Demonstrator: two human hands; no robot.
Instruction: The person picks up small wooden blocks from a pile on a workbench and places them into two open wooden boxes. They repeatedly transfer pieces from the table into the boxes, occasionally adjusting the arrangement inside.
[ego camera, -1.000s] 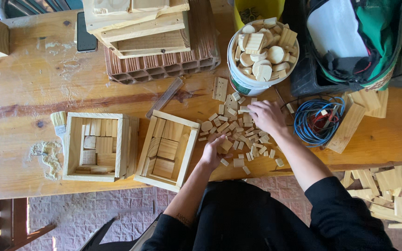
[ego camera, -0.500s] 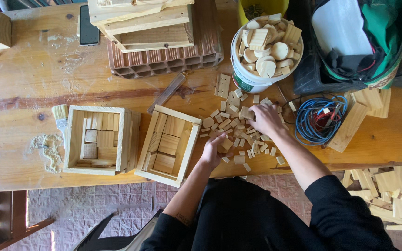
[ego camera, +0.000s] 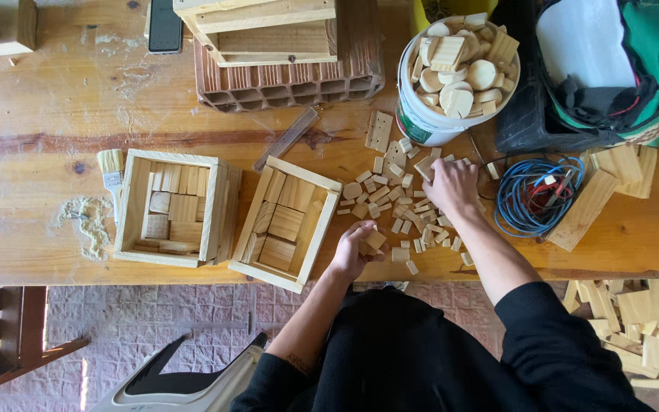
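A long wooden workbench [ego camera: 55, 114], its varnished planks knotted and stained, ran across the view in bright daylight. Below its edge lay a floor of small pinkish paving blocks [ego camera: 154, 320]. A dark wooden chair [ego camera: 9, 336] stood at lower left.

1. I count two open wooden boxes [ego camera: 171, 207] [ego camera: 286, 223] on the table [ego camera: 55, 114], both partly filled with blocks.
2. One white bucket [ego camera: 429, 114] of wood offcuts.
3. One paintbrush [ego camera: 110, 172].
4. One blue cable coil [ego camera: 537, 197].
5. One hollow clay brick [ego camera: 287, 84].
6. Two hands [ego camera: 451, 187] [ego camera: 354, 252] at work.
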